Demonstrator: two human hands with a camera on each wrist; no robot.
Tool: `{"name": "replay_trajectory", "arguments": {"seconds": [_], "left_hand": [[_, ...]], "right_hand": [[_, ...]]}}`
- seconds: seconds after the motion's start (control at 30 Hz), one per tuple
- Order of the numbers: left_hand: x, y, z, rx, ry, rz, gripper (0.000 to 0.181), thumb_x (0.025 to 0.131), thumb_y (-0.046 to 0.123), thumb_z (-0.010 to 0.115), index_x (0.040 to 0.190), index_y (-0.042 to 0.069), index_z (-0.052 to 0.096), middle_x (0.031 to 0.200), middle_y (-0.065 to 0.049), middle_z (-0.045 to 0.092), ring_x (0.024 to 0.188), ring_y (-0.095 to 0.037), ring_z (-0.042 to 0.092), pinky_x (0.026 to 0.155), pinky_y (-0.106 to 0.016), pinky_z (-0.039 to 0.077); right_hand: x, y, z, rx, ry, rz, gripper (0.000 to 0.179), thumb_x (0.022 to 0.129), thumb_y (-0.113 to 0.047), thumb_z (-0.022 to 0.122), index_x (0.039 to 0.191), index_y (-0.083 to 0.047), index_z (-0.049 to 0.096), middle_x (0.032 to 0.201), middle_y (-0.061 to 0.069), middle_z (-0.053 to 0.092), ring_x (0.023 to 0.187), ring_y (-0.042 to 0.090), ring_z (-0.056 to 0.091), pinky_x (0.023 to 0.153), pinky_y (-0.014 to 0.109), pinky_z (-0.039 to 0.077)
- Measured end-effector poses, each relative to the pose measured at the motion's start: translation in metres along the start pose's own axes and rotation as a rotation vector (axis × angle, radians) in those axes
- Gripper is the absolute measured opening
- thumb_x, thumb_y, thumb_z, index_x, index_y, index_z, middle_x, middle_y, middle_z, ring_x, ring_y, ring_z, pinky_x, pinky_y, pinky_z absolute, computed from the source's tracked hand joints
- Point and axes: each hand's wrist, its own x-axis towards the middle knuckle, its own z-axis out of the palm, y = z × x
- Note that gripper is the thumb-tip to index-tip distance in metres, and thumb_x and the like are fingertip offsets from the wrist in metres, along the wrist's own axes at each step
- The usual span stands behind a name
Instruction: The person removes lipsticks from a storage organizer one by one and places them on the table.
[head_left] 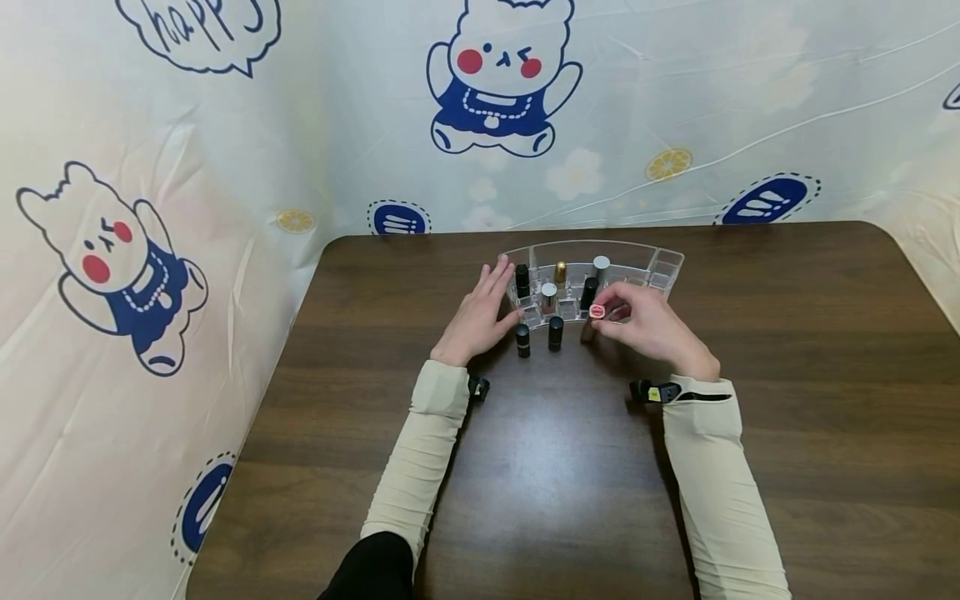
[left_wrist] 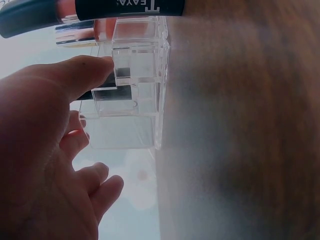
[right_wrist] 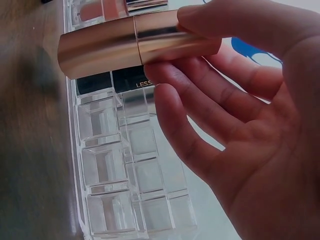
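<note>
A clear curved acrylic organizer point(head_left: 664, 265) stands on the dark wooden table point(head_left: 555, 467) with several lipstick tubes in its cells. My right hand point(head_left: 645, 323) pinches a gold lipstick tube point(right_wrist: 130, 45) with a red round end point(head_left: 597, 311), just in front of the organizer point(right_wrist: 130, 170). My left hand point(head_left: 480, 317) lies flat with straight fingers against the organizer's left end point(left_wrist: 135, 100), thumb touching the wall. Two black tubes point(head_left: 522, 341) point(head_left: 556, 332) stand on the table between my hands.
A cartoon-printed cloth point(head_left: 150, 250) hangs behind and to the left of the table. Several organizer cells point(right_wrist: 145, 200) on the right side hold nothing. Bare wood stretches in front of my arms and to the right.
</note>
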Motion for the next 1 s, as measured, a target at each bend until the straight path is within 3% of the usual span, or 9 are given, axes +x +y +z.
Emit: {"name": "replay_trajectory", "arguments": {"seconds": [0.17, 0.5, 0.73, 1.0], "left_hand": [[-0.0001, -0.0001, -0.0002, -0.002, -0.002, -0.002, 0.077, 0.098, 0.041, 0.052, 0.157, 0.018, 0.009, 0.164, 0.004, -0.004, 0.152, -0.023, -0.003, 0.116, -0.057, 0.024], [0.0000, 0.0003, -0.0004, 0.004, -0.008, -0.008, 0.076, 0.099, 0.042, 0.051, 0.157, 0.018, 0.008, 0.164, 0.005, -0.004, 0.152, -0.022, -0.003, 0.115, -0.057, 0.024], [-0.0002, 0.0008, -0.0009, 0.006, -0.002, 0.001, 0.076, 0.099, 0.041, 0.052, 0.157, 0.018, 0.009, 0.165, 0.003, -0.003, 0.152, -0.027, 0.001, 0.115, -0.057, 0.025], [-0.0003, 0.0013, -0.0012, 0.003, -0.010, -0.008, 0.077, 0.098, 0.041, 0.052, 0.157, 0.018, 0.009, 0.164, 0.004, -0.004, 0.152, -0.023, -0.002, 0.115, -0.057, 0.025]], "right_hand": [[0.0008, -0.0012, 0.0010, -0.004, -0.005, -0.014, 0.016, 0.084, -0.008, 0.072, 0.099, -0.006, 0.064, 0.093, 0.008, 0.067, 0.087, 0.020, 0.064, 0.077, 0.038, 0.053], [0.0010, -0.0007, 0.0016, -0.028, -0.018, -0.014, 0.016, 0.084, -0.009, 0.072, 0.098, -0.007, 0.064, 0.092, 0.006, 0.068, 0.087, 0.019, 0.065, 0.075, 0.029, 0.051], [0.0012, -0.0009, 0.0013, -0.027, -0.026, -0.018, 0.016, 0.084, -0.008, 0.072, 0.098, -0.007, 0.064, 0.092, 0.007, 0.068, 0.087, 0.020, 0.065, 0.076, 0.035, 0.052], [0.0017, 0.0002, 0.0032, -0.028, -0.028, -0.022, 0.015, 0.085, -0.007, 0.072, 0.098, -0.006, 0.064, 0.092, 0.008, 0.069, 0.087, 0.021, 0.065, 0.078, 0.040, 0.054]]}}
